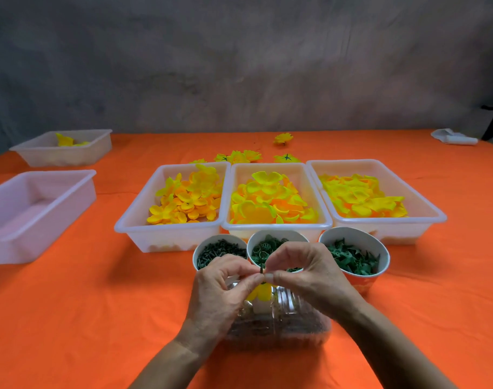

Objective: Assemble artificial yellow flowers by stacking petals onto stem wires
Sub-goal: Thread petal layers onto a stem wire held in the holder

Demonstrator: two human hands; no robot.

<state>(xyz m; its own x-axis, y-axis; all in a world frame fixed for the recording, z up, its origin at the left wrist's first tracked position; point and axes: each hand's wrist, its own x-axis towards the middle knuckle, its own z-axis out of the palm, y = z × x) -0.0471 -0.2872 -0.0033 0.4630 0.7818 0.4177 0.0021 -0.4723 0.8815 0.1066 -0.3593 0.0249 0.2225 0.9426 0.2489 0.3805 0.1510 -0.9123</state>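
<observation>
Both hands meet right over the clear plastic container (279,324) at the near edge of the orange table (71,318). The left hand (220,287) has thumb and forefinger pinched tight on a thin dark green stem wire (261,270), with a small yellow fabric petal (260,292) hanging just under its fingers. The right hand (309,272) pinches narrowly at the wire's tip, other fingers curled over it; can't tell what's in that pinch. Both forearms angle in from below. Behind sit three paper cups of green parts (354,256), then three white plastic trays of yellow petals (276,200).
</observation>
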